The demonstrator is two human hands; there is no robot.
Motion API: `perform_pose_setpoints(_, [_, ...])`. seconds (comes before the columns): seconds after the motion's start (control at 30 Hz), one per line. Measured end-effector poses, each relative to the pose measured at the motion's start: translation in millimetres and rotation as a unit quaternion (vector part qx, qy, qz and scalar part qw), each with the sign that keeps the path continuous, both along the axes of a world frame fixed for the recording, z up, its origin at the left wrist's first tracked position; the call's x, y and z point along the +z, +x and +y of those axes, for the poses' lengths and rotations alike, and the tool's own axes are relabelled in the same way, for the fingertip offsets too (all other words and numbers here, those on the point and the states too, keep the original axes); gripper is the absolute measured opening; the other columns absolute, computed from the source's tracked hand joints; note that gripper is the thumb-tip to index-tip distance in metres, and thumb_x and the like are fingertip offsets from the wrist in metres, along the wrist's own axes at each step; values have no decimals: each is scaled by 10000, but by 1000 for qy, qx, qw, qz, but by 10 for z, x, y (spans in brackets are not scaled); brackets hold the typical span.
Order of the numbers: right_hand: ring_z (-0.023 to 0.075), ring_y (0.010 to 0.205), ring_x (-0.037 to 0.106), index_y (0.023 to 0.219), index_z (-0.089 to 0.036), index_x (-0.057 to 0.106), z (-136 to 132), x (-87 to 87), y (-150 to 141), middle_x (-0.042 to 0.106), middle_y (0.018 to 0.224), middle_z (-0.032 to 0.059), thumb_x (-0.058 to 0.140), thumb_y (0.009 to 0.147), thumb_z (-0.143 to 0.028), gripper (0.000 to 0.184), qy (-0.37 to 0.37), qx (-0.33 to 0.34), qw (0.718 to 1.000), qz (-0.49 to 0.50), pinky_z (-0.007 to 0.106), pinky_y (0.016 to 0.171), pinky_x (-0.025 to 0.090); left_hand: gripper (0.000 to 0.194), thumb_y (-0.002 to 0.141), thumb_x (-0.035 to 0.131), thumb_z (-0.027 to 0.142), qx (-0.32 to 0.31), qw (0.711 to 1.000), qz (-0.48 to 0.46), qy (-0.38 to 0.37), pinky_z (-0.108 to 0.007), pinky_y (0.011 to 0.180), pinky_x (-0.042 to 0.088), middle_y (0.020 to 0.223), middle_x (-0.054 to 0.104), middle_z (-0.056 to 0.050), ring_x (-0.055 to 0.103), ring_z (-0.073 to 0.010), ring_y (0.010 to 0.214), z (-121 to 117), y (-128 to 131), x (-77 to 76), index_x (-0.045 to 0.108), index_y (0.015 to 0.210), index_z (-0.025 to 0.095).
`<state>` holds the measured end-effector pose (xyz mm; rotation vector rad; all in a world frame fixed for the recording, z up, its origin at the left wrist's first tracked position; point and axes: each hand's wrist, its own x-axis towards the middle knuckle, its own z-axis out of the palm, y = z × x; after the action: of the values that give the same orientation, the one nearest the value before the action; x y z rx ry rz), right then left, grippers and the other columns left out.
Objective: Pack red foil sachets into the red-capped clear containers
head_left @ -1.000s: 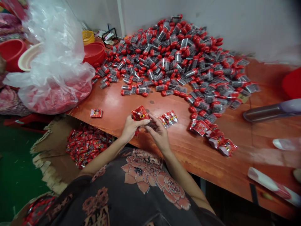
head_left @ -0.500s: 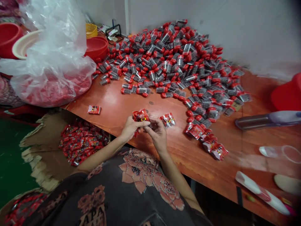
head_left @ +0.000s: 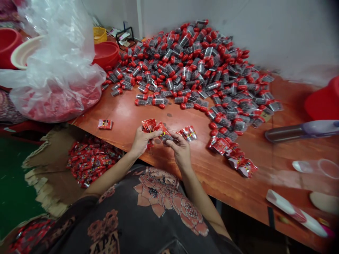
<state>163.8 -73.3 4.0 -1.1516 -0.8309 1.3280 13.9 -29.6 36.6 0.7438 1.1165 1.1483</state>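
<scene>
Red printed packet [head_left: 166, 133], frame centre, pinched between left hand [head_left: 141, 141] and right hand [head_left: 182, 150], apparently to steady it; left hand also holds a second red packet [head_left: 148, 124]. Red-capped clear tubes [head_left: 188, 73] heaped upper centre, probably for easy reach across the surface [head_left: 124, 114].

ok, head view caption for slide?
Left hand and right hand hold red packets at a table heaped with red-capped tubes.

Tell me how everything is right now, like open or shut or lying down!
Left hand, fingers closed on red packets
Right hand, fingers pinching a packet's edge
Lone packet, lying flat
Red-capped tubes, heaped loosely
Plastic bag, part full of red things
Cardboard box, open, ragged-edged, packets inside
Red bowl beside tubes, upright, open
</scene>
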Motion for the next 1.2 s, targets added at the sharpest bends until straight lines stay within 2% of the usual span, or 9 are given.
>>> perform_pose_setpoints(0.17, [194, 715, 732, 933, -247, 673, 23, 7, -3, 770, 865, 8, 782, 681, -289, 278, -30, -21, 999, 17, 393, 685, 628, 425, 536, 899, 271, -20, 1000, -8, -21, -179, 348, 356, 671, 659, 36, 470, -41, 392, -55, 65, -14, 665, 869, 145])
perform_pose_setpoints(0.37, [182, 710, 708, 865, -253, 629, 3, -43, -21, 740, 805, -13, 779, 674, -286, 245, -29, -24, 999, -9, 380, 700, 604, 428, 518, 906, 262, -23, 999, -6, -37, -180, 350, 339, 642, 639, 47, 462, -38, 389, -67, 102, -65, 643, 838, 152])
perform_pose_setpoints(0.57, [124, 595, 591, 924, -247, 629, 9, -257, 261, 674, 782, -31, 762, 707, -327, 267, -37, -60, 995, -74, 261, 519, 475, 348, 593, 876, 315, -29, 996, -41, -79, -180, 341, 324, 604, 636, 13, 476, -50, 382, -5, 92, -219, 618, 762, 152])
perform_pose_setpoints(0.67, [135, 662, 593, 1014, -233, 654, 2, -378, 554, 657, 843, -10, 705, 783, -368, 273, -31, -150, 976, -153, 304, 635, 511, 294, 667, 821, 354, -28, 991, -68, -112, -193, 343, 337, 604, 639, -9, 479, -60, 383, 52, 49, -306, 639, 786, 156])
perform_pose_setpoints(0.77, [151, 735, 568, 1051, -248, 698, -14, -382, 689, 615, 996, 23, 715, 785, -374, 295, 1, -208, 930, -303, 368, 768, 522, 281, 677, 816, 357, -32, 989, -64, -126, -192, 335, 314, 579, 618, -11, 476, -61, 380, 70, 56, -350, 639, 769, 159])
perform_pose_setpoints(0.83, [146, 731, 536, 1102, -286, 705, -11, -314, 610, 578, 1075, 31, 716, 797, -359, 313, 37, -193, 911, -363, 375, 788, 516, 303, 656, 836, 358, -33, 990, -54, -123, -190, 333, 301, 562, 603, -1, 466, -56, 373, 64, 111, -347, 629, 749, 157])
perform_pose_setpoints(0.97, [157, 739, 572, 1187, -312, 657, 104, -182, 223, 635, 957, 8, 707, 821, -327, 370, 84, -60, 953, -285, 337, 748, 525, 359, 595, 868, 346, -13, 994, -56, -96, -178, 360, 334, 562, 606, 21, 486, -57, 396, 64, 245, -286, 626, 767, 144])
perform_pose_setpoints(1.03, [168, 782, 616, 1211, -292, 635, 217, -166, 75, 668, 924, 7, 651, 865, -313, 347, 87, -30, 964, -249, 331, 771, 530, 375, 584, 875, 344, -2, 994, -70, -85, -172, 375, 352, 572, 607, 33, 480, -50, 402, 90, 262, -264, 633, 786, 140])
perform_pose_setpoints(1.2, [192, 842, 679, 1198, -261, 637, 502, -136, -18, 716, 933, 23, 568, 918, -290, 290, 115, 23, 945, -305, 330, 803, 536, 353, 565, 891, 309, 10, 992, -107, -69, -159, 373, 326, 569, 588, 41, 455, -35, 408, 224, 166, -319, 642, 741, 131])
